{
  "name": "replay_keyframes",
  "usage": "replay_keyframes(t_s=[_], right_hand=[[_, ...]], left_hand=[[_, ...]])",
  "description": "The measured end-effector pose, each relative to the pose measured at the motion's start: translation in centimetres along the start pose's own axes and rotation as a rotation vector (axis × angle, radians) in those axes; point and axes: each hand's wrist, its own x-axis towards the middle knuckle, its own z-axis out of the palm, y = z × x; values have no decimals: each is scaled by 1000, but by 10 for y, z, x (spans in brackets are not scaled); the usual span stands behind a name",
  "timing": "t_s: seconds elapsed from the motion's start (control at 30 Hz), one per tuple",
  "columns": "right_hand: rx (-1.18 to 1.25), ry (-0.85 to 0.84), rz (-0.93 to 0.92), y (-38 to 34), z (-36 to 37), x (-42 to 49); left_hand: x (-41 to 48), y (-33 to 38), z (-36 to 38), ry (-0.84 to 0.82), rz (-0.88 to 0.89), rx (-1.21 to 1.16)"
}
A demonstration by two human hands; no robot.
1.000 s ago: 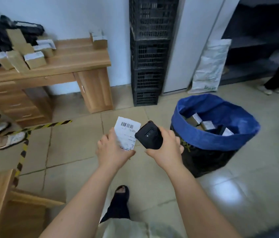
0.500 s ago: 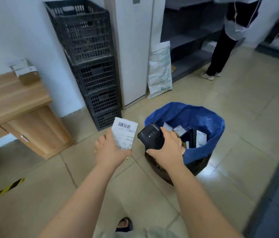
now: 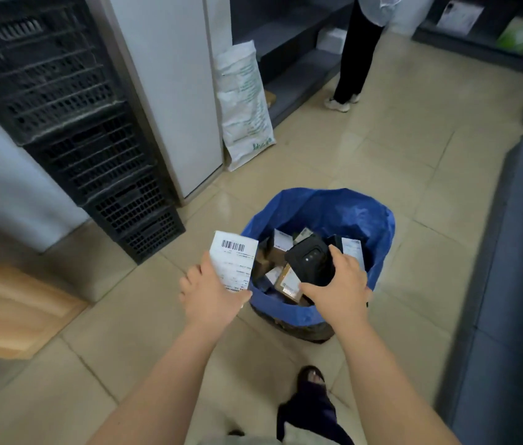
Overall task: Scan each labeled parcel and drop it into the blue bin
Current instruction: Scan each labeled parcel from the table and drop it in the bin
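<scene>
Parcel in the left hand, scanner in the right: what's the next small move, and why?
Probably carry the left hand rightward until the labeled parcel hangs over the blue bin, then let go. The parcel is just outside the bin's left rim; the right hand holds the scanner above the opening. Whether the scan is done does not show.

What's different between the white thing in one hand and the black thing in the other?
The parcel in the left hand is white, its barcode label facing the camera; the scanner in the right hand is black. The parcel looks flat and thin, the scanner chunky. The parcel is at the left edge of the blue bin, the scanner in front of its opening. Both are gripped, one per hand.
</scene>
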Motion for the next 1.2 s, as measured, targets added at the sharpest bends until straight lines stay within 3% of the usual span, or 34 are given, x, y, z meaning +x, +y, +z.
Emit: replay_keyframes(t_s=[0.17, 0.43, 0.7, 0.97, 1.1, 1.2], right_hand=[[10, -2, -17, 14, -10, 78], [43, -152, -1, 45, -14, 202], [131, -288, 150, 108, 40, 262], [137, -319, 254, 146, 94, 304], [102, -303, 299, 154, 107, 308], [79, -292, 293, 145, 104, 306]], left_hand=[[47, 59, 38, -80, -2, 13], [107, 135, 108, -161, -70, 83], [134, 136, 204, -309, 92, 313], [184, 123, 292, -445, 115, 365], [197, 118, 305, -480, 144, 433], [203, 123, 289, -404, 233, 433]])
